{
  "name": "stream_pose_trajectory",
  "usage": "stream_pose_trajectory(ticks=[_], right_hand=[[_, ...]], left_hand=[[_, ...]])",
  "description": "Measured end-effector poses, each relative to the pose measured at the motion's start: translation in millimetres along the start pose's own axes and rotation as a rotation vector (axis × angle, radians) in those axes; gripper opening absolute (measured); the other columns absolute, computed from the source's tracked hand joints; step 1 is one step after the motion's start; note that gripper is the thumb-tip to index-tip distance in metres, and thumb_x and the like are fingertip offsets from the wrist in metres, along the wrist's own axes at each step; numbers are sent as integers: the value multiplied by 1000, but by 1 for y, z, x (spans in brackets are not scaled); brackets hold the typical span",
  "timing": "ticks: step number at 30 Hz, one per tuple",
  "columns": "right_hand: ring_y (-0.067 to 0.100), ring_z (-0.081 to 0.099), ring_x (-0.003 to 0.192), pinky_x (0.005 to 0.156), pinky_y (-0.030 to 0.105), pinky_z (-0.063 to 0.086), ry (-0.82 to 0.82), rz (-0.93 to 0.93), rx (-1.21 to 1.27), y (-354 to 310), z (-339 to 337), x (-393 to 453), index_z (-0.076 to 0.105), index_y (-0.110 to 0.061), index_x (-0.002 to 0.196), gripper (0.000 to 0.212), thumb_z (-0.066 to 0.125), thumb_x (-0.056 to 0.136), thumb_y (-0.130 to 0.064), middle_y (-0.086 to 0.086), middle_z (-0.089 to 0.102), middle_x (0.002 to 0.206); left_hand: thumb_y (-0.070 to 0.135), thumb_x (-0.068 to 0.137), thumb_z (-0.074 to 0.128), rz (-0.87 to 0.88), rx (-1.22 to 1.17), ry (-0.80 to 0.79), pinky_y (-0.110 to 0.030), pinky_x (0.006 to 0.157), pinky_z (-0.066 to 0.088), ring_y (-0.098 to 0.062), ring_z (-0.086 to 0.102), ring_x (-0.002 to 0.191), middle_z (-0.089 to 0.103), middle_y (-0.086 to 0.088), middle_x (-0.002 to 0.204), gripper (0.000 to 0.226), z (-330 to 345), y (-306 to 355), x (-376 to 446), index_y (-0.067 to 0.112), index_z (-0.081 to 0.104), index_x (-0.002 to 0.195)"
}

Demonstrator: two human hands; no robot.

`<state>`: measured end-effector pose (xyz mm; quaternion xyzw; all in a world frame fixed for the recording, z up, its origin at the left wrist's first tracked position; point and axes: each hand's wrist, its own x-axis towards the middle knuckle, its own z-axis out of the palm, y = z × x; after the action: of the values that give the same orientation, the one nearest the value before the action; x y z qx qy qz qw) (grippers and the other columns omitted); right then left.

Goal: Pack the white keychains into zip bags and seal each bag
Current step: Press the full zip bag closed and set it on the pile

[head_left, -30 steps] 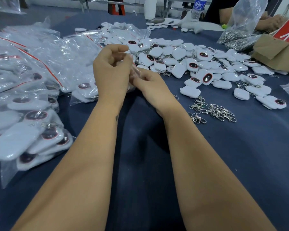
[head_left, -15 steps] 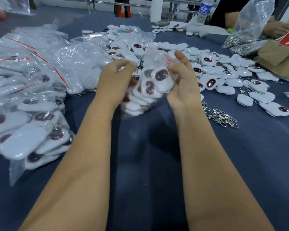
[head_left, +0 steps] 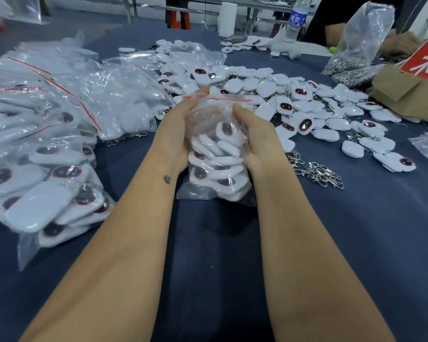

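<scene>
A clear zip bag (head_left: pixel 216 166) with a red strip along its top hangs upright between my hands, holding several white keychains with dark oval faces. My left hand (head_left: pixel 177 129) grips its left side, fingers curled round behind the bag up to the red strip. My right hand (head_left: pixel 256 134) grips its right side, thumb pressed on the front. The bag's bottom hangs just over the blue tablecloth (head_left: pixel 220 255). Loose white keychains (head_left: pixel 307 112) lie in a heap behind and to the right.
Filled zip bags (head_left: pixel 47 144) are piled along the left. Loose metal clasps (head_left: pixel 319 172) lie right of my right wrist. A cardboard box (head_left: pixel 405 87), a bag of metal rings (head_left: pixel 356 53) and a water bottle (head_left: pixel 295 18) stand at the back right, where another person's arm shows.
The bag has been turned upright and drawn nearer to me. Both hands have shifted from its upper corners to its sides.
</scene>
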<state>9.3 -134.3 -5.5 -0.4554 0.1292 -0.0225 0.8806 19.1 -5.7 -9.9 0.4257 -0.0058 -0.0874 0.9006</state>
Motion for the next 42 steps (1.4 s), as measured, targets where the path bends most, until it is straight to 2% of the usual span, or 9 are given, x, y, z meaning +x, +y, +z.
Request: stream_pose_trajectory(ticks=[4, 7, 11, 21, 28, 32, 36, 39, 42], right_hand=[[32, 60, 96, 102, 51, 48, -1, -26, 27, 0, -1, 2, 67, 2, 100, 17, 65, 91, -12, 21, 63, 108], [32, 64, 87, 93, 53, 52, 58, -111, -68, 0, -4, 4, 68, -2, 80, 15, 65, 92, -9, 20, 66, 94], [39, 70, 96, 91, 55, 55, 97, -114, -105, 1, -5, 3, 71, -1, 88, 19, 64, 94, -18, 20, 73, 96], [1, 53, 50, 55, 14, 42, 121, -486, -644, -3, -17, 4, 64, -10, 67, 37, 54, 101, -22, -12, 60, 53], [23, 55, 64, 60, 27, 46, 156, -381, -343, -3, -13, 2, 59, -8, 70, 25, 65, 94, -12, 10, 62, 68], [8, 61, 49, 52, 19, 49, 146, -438, -304, -1, -13, 2, 58, -7, 70, 24, 64, 94, -6, 6, 61, 61], [12, 63, 58, 65, 25, 56, 81, -338, -312, -1, -10, 3, 64, -7, 75, 20, 67, 93, -14, -1, 66, 60], [18, 63, 68, 86, 42, 57, 41, -308, -339, 1, -9, 3, 68, -7, 77, 15, 69, 91, -13, 3, 69, 69], [14, 62, 62, 78, 39, 58, 86, -357, -403, 3, -9, 5, 67, -8, 74, 19, 68, 92, -14, 2, 67, 67]], left_hand=[[41, 100, 48, -92, -1, 28, -42, 72, 61, -33, 74, 86, 74, -22, 97, 50, 0, -1, 2, 1, 77, 90], [27, 102, 53, 2, 65, 146, -40, 72, 60, -30, 74, 80, 75, -16, 90, 30, -1, -3, 6, 2, 68, 94], [14, 98, 59, 105, 97, 193, -38, 69, 61, -22, 71, 71, 73, -7, 74, 14, -7, 0, 10, 7, 66, 88], [10, 97, 60, 177, 74, 187, -29, 55, 58, -16, 71, 60, 72, -4, 64, 17, -7, 1, 7, 5, 65, 81], [6, 90, 69, 113, 39, 204, -28, 56, 58, -17, 70, 60, 71, -6, 66, 14, -11, 2, 9, 2, 65, 77], [5, 91, 66, 133, 88, 233, -29, 57, 58, -16, 68, 57, 70, -6, 64, 15, -12, 2, 11, 5, 66, 76], [9, 92, 66, 187, 128, 276, -34, 70, 58, -16, 64, 59, 70, -4, 64, 20, -13, 2, 13, 8, 65, 72], [9, 91, 68, 199, 111, 277, -32, 64, 59, -15, 65, 56, 70, -2, 61, 18, -13, 1, 9, 9, 66, 73], [8, 89, 70, 185, 103, 230, -27, 56, 56, -17, 68, 55, 72, -6, 64, 21, -10, 0, 6, 8, 71, 68]])
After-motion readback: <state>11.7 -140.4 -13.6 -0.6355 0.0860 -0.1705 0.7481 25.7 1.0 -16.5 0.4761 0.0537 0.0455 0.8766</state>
